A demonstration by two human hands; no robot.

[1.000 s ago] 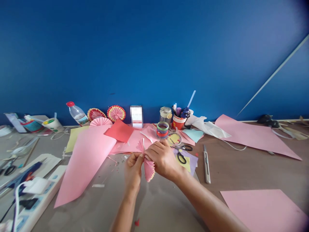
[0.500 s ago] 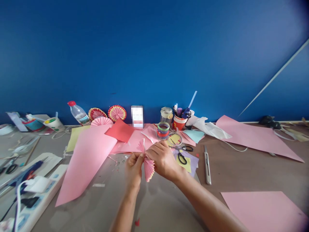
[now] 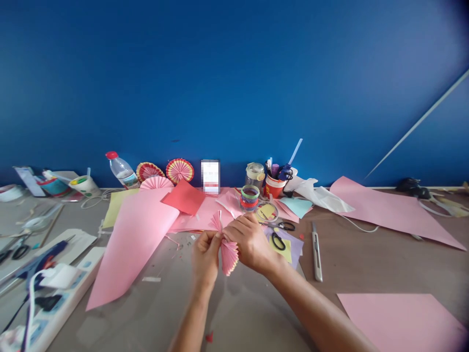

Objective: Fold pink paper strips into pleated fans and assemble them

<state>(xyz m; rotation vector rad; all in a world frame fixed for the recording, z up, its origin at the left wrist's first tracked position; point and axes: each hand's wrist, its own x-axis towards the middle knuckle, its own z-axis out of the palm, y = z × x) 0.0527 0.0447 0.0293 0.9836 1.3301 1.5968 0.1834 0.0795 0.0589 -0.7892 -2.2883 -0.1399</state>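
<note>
Between my hands is a pleated pink paper fan (image 3: 229,256) with a pale yellow edge, pinched at its middle. One half spreads downward below my fingers, and the other half fans out above them. My left hand (image 3: 205,254) grips the pinched middle from the left, thumb and forefinger together. My right hand (image 3: 251,240) is closed on the same spot from the right, its fingertips partly hidden behind the knuckles. Just right of that hand lie black-handled scissors (image 3: 279,240) on yellow and purple paper.
Large pink sheets (image 3: 134,244) lie left and right. Two finished rosettes (image 3: 180,170) lean on the blue wall beside a tilted bottle (image 3: 122,168). A utility knife (image 3: 316,254) lies to the right. At the left are a power strip (image 3: 78,281) and a glue gun (image 3: 40,261).
The lower half of the fan has spread a little wider and swung slightly right. Both hands keep their hold. The whole view has shifted slightly.
</note>
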